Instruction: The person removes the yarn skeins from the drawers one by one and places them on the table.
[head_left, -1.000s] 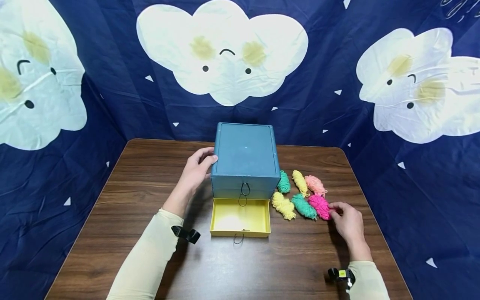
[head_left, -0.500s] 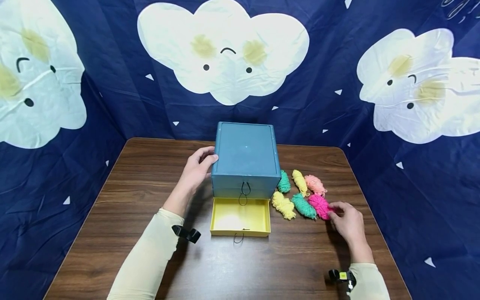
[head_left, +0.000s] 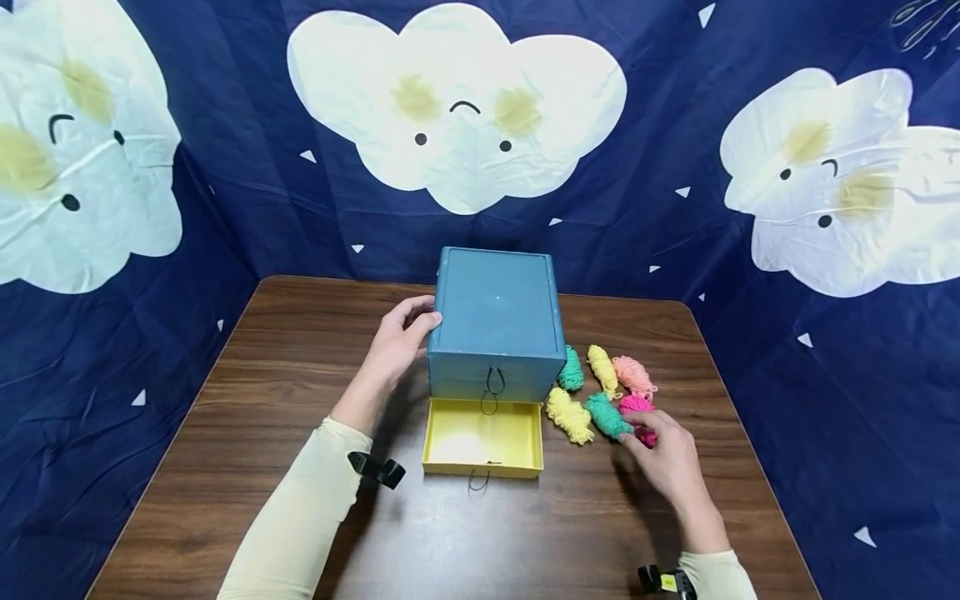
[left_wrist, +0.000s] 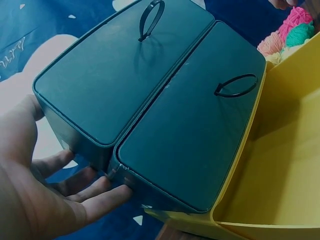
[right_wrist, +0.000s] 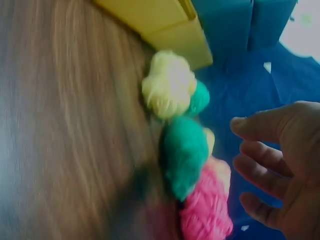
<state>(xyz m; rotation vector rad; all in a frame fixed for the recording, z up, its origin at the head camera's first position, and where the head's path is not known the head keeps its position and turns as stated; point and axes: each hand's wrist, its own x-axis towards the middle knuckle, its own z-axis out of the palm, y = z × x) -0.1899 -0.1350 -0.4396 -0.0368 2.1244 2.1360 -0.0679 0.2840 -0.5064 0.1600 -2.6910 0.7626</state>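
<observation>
My left hand [head_left: 396, 342] rests against the left side of a blue drawer box [head_left: 495, 304], thumb at its top edge. Its fingers [left_wrist: 107, 197] lie along the box's side in the left wrist view. The bottom yellow drawer [head_left: 483, 472] is pulled out with nothing in it. My right hand [head_left: 671, 462] hovers at the green yarn skein [head_left: 607, 415] and partly hides the pink skein [head_left: 636, 403]. In the right wrist view, the thumb and fingers are spread and loosely bent, with no yarn between them.
Beside the box's right side lie a front yellow skein [head_left: 570, 417], a second green skein [head_left: 572, 369], a back yellow skein [head_left: 602, 369] and a peach skein [head_left: 633, 375]. Black loop pulls [head_left: 495, 382] hang on the drawer fronts. Dark blue cloth [head_left: 247, 192] surrounds the wooden table [head_left: 285, 367].
My right hand has moved left from the outer end of the pink skein to over the pink and green skeins. The left hand stays on the box; the head view has shifted slightly.
</observation>
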